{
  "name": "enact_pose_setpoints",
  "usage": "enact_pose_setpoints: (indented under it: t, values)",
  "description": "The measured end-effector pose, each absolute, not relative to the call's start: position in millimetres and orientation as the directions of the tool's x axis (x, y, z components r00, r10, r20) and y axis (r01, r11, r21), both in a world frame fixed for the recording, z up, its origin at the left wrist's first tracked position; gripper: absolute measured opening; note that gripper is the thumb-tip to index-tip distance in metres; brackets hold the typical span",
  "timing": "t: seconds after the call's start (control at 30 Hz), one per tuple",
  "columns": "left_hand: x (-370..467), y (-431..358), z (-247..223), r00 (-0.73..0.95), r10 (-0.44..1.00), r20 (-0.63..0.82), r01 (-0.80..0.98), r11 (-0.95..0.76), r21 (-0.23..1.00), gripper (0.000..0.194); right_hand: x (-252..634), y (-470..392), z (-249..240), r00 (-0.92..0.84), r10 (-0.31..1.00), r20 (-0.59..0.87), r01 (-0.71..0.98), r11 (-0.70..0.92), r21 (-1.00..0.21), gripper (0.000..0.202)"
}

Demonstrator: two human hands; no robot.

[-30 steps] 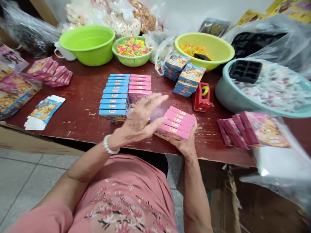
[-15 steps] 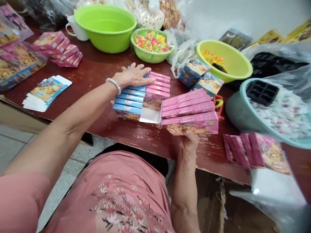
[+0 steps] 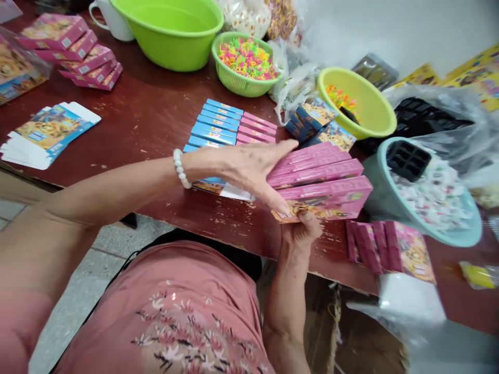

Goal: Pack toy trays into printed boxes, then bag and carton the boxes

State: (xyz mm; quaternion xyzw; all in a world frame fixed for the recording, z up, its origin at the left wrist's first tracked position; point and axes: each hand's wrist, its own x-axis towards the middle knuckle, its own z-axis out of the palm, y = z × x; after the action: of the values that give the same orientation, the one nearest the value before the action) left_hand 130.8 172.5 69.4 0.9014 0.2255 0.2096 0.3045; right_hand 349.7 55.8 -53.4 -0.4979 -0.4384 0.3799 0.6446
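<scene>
A slanted row of several pink snack boxes (image 3: 322, 182) sits near the table's front edge. My right hand (image 3: 302, 228) grips the nearest box from below, thumb on its front and fingers hidden underneath. Across the row's left end spans my left hand (image 3: 253, 169), wearing a beaded bracelet (image 3: 181, 169); its thumb lies against the front box and its fingers reach toward the back ones. Beneath and behind the left hand, a white-edged tray (image 3: 236, 192) contains a column of blue boxes (image 3: 216, 120) and a column of pink boxes (image 3: 257, 127). My left hand partly covers that tray.
Flattened blue cartons (image 3: 54, 130) and stacked pink boxes (image 3: 83, 52) lie left. Behind stand a green basin (image 3: 175, 41), a basket of colourful pieces (image 3: 245, 85) and a yellow bowl (image 3: 374, 104). To the right are a light-blue tub (image 3: 456, 228) and more pink boxes (image 3: 374, 244).
My left hand has moved right and nearer, from atop the blue boxes in the tray to the left end of the slanted pink row. My right hand keeps its hold. The view has shifted slightly.
</scene>
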Motion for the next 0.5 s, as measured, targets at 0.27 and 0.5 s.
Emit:
enact_pose_setpoints:
  t: [0.27, 0.5]
  values:
    - [161.0, 127.4, 37.8, 0.765, 0.514, 0.387, 0.120, -0.705, 0.699, 0.133, 332.7, 41.1, -45.5, 0.452, 0.882, 0.137, -0.196, 0.247, -0.949, 0.050]
    - [168.7, 133.8, 31.0, 0.829, 0.430, 0.357, 0.087, -0.731, 0.677, 0.136, 367.0, 30.4, -49.2, 0.271, 0.949, 0.163, -0.082, 0.191, -0.978, 0.048]
